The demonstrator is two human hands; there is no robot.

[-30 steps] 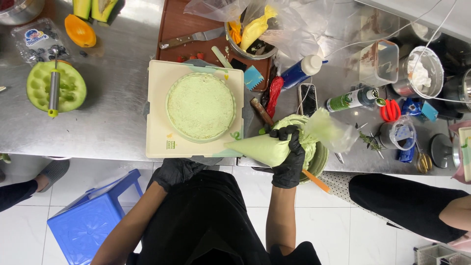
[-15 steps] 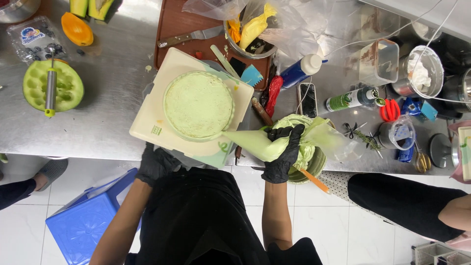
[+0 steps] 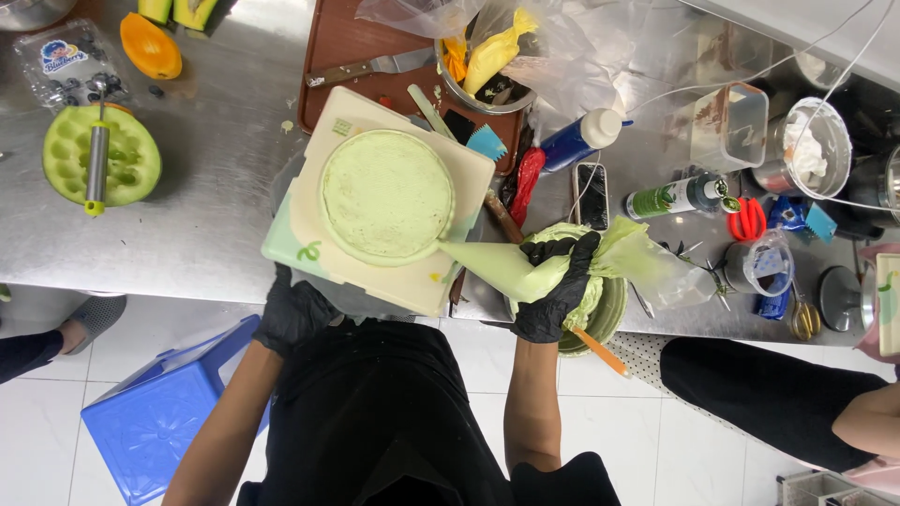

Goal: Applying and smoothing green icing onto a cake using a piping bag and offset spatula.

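From the head view, the right hand (image 3: 555,286), in a black glove, was clenched around the fat middle of a piping bag (image 3: 525,267) of pale green cream, its narrow tip touching the near right edge of the cake (image 3: 386,195). The bag's loose top trailed off to the right, over a green bowl (image 3: 600,309) at the table's edge. The left hand (image 3: 292,309) — also gloved — gripped the near left corner of the cream board (image 3: 394,281) under the cake, fingers curled beneath it, and the board sat skewed on the steel table (image 3: 216,187), part of it jutting past the edge.

The cake was round, flat-topped, coated in light green, and lay in the middle of that board.

To my eye, piping well here called for a steady squeeze from the fist rather than the fingertips, with the tip kept low against the rim, while the other hand turned the board slowly — not in jerks — so the line stayed even. The overhang looked risky; a firm hold on the corner mattered.

Behind lay a melon half (image 3: 101,155) with a scoop, a knife (image 3: 367,67) and bottles.
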